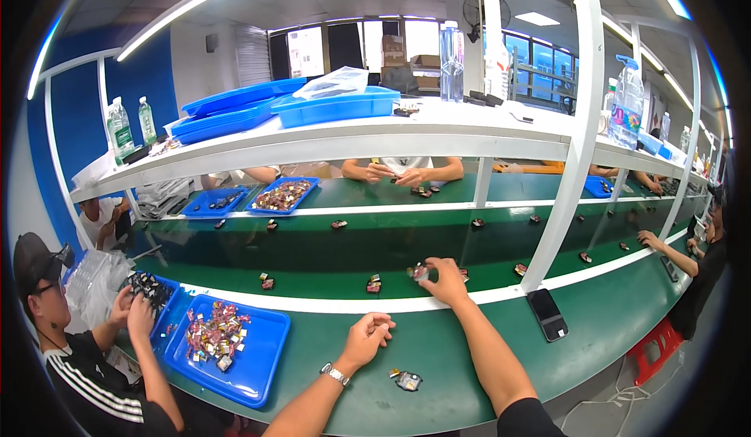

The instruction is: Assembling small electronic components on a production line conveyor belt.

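From where I stand, the green worktop (493, 343) stretches widest, with a dark green belt (328, 261) running past the white rail (344, 305) at its far edge. A blue tray (270, 359) heaped with small parts sits toward its left end. Of the hands, the right hand (444, 282) reaches over that far edge, thumb and fingers pinching; the left hand (368, 339) hovers nearer, loosely curled, and I cannot tell whether it holds anything. A dark phone (547, 315) lies by the far edge, right of both. One loose assembly (408, 381) rests near the front edge; the pinched piece (416, 272), blurred, is above the belt.
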Motion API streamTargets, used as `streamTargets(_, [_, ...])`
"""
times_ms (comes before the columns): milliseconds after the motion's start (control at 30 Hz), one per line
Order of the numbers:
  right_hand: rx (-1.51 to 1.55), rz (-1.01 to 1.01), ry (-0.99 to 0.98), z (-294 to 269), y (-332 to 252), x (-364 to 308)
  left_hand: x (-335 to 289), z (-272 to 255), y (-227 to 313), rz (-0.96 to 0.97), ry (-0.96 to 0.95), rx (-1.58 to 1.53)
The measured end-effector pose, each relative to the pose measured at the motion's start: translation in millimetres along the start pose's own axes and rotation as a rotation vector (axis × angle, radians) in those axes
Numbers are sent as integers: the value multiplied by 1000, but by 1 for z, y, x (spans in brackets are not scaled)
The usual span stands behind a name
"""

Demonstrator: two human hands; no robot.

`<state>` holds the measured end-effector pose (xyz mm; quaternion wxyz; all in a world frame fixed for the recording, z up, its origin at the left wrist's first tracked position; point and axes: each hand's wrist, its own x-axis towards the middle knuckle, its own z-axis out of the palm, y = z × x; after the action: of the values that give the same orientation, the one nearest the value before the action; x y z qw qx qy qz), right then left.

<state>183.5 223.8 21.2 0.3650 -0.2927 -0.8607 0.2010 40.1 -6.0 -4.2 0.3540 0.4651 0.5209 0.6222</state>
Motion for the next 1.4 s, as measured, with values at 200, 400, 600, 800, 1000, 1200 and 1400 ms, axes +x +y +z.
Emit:
streamTargets(200, [224,-178,-314,-36,-78,-59,6,-20,5,-167,57,-392])
streamTargets(400, [163,-234,-453,-44,-113,-91,3,-28,6,-344,-368,-388])
streamTargets(600, [238,-311,-162,-28,-111,-96,2,-17,20,-277,-263,-372])
streamTargets(800, [159,-262,-128,-15,-108,-103,-1,-11,24,-244,-146,-425])
streamTargets(1000, [227,-332,-150,-10,-102,-100,0,-16,14,-274,-197,-393])
streamTargets(1200, [211,-333,-159,-12,-94,-97,3,-16,23,-228,-231,-229])
streamTargets(1400, [139,-329,-196,-25,-103,-96,-1,-11,29,-302,-191,-263])
